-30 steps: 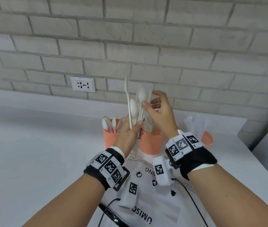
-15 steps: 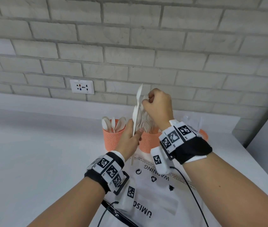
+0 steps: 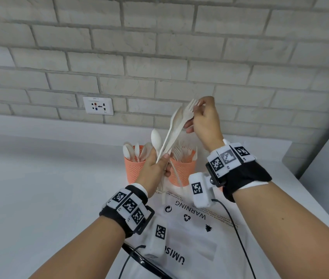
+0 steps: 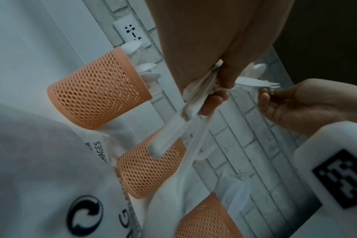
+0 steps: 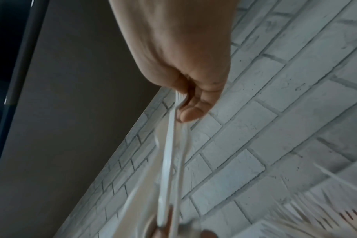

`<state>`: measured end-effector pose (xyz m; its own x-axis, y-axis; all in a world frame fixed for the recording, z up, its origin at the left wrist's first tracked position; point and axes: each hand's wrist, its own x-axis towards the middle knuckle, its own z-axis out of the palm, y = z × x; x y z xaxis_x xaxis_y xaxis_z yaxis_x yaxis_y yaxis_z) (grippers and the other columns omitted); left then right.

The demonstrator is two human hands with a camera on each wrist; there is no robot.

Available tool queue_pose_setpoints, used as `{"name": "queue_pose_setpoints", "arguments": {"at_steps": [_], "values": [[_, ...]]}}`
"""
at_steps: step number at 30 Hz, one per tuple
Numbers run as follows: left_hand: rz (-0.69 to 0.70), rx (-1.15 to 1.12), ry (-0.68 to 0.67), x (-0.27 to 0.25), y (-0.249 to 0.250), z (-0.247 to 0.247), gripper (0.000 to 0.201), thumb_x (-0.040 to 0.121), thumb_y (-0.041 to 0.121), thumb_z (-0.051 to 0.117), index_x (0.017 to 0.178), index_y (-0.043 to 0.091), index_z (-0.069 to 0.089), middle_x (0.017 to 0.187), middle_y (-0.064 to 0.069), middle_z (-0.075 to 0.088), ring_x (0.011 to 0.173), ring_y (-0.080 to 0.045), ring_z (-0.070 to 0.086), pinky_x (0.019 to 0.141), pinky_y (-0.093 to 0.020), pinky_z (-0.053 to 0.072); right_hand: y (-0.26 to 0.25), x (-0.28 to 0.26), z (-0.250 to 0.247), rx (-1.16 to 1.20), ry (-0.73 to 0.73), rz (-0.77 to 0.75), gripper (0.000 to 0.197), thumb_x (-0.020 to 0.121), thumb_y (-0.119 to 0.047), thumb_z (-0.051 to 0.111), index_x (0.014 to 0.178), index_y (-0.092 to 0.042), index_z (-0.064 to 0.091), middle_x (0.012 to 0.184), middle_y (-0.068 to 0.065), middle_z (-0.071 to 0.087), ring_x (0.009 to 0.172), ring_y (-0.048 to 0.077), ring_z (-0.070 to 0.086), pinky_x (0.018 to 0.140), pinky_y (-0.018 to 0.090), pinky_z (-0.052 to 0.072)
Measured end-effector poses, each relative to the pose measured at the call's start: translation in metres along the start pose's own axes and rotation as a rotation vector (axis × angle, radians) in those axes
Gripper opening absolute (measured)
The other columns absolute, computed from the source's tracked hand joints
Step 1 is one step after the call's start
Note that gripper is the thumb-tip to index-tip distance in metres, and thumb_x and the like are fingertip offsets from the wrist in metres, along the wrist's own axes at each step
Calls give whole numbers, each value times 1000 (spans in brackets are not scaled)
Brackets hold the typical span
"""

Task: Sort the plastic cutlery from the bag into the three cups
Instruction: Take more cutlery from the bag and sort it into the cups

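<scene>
A: Hands?

B: My left hand [image 3: 155, 168] grips a bundle of white plastic cutlery [image 3: 171, 135] by the handles, above the cups. My right hand [image 3: 203, 121] pinches the head of a white plastic fork [image 3: 189, 109] at the bundle's top.

A: Cups?

B: Three orange mesh cups. Left cup [image 3: 134, 170] holds white spoons, middle cup [image 3: 183, 172] holds forks, third cup [image 4: 208, 220] shows in the left wrist view; contents unclear. My hands and the bundle partly block the cups from the head camera.

A: Surroundings, text?

B: White plastic bag [image 3: 195, 238] flat on the white counter [image 3: 38, 198], printed "WARNING" and recycling marks; smaller print unreadable. Wall socket [image 3: 98, 105] on the pale brick wall [image 3: 159, 57].
</scene>
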<state>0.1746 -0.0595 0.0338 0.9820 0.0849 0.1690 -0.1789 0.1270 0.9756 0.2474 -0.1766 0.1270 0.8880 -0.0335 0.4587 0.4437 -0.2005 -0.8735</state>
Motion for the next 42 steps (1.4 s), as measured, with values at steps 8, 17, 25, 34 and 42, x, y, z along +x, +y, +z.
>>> {"name": "queue_pose_setpoints", "arguments": {"at_steps": [8,17,25,34,42], "values": [[-48,-34,51,2,-10,-10,19,96,2,40,94,20,47,74,-4,48,54,-11,42,52,-19,42,18,20,-19,-183,330,-172,10,95,-5,30,96,-15,34,70,0,48,66,37,60,57,48,54],[-61,32,81,-2,-15,-23,21,95,0,43,94,20,47,81,-4,54,52,-12,41,54,-22,41,63,2,-15,-284,306,-63,18,96,-4,33,111,-2,42,85,10,55,79,34,62,72,49,54],[23,56,77,-6,-4,-47,22,94,-3,42,93,19,44,64,-2,43,44,-6,43,46,-16,41,63,2,-9,-186,447,-94,24,95,-1,30,116,3,40,98,19,62,86,32,62,68,29,43],[4,62,79,-2,-9,-54,28,93,-7,40,93,22,42,65,-3,43,45,-6,46,50,-16,44,78,-4,-5,-573,155,-177,21,93,-6,37,106,-2,54,82,20,56,82,36,56,70,38,43],[-64,-66,46,2,-9,-46,47,92,-9,42,128,20,33,83,0,55,54,-10,48,51,-20,45,84,-22,-4,-878,-100,-260,30,81,-1,56,109,-7,65,115,13,55,109,30,45,89,38,38]]}}
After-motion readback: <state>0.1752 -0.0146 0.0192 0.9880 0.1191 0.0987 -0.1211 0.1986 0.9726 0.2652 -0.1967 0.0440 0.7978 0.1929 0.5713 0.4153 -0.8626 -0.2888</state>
